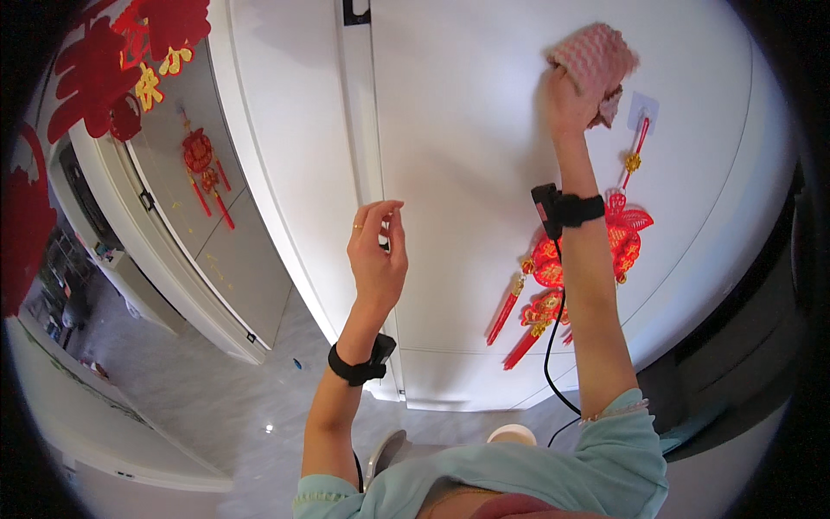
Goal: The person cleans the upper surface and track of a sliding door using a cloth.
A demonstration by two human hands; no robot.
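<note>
My right hand [574, 104] is raised high on a white door panel [454, 130], with a pink-and-white patterned cloth [596, 55] bunched in it against the surface. Lower down, my left hand [379, 253] hovers near the panel's left edge, its fingers loosely curled and a gap showing between thumb and fingers. No object is plain in it; a small dark spot shows through that gap. Beneath my right forearm hangs a red and gold tasselled ornament [626, 250], partly covered by the arm. Its cord runs up to a clear adhesive hook [643, 113].
Black straps with small devices circle both wrists; a cable [554, 363] trails from the right one. At left, a second red ornament [198, 152] hangs on a grey wall, beyond red paper cutouts [97, 78]. A pale round object [512, 434] is low by my body, above grey flooring [259, 402].
</note>
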